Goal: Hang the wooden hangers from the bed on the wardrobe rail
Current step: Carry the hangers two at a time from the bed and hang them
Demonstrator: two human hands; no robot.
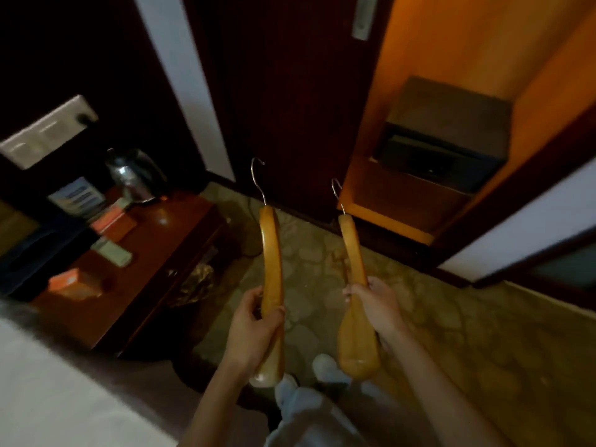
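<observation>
The person is standing between the bed and the open wardrobe, carrying one wooden hanger in each of the hands. The left hand is wrapping fingers and thumb round the lower arm of the left hanger; the right hand is gripping the right hanger partway along, with the broad shoulder end hanging below the fist. Both hangers are pointing away from the body over the patterned floor, with their metal hooks leading and staying apart from each other. The rail is lying outside the view, so its height and whatever it is holding cannot be told; only the lit interior and a dark safe on a low shelf are showing.

The step in hand seems to be the carry to the wardrobe, with the hanging not yet done. Doing it well is probably coming down to lifting one hanger at a time; turning each hook so its open side is facing the rail; and sliding the grip up toward the neck, since holding a far end is making the hook harder to steer. The hooks are also passing near the dark door, so they are worth guiding wide of its edge. The surface with the kettle is sitting well apart on the left, posing little risk.
</observation>
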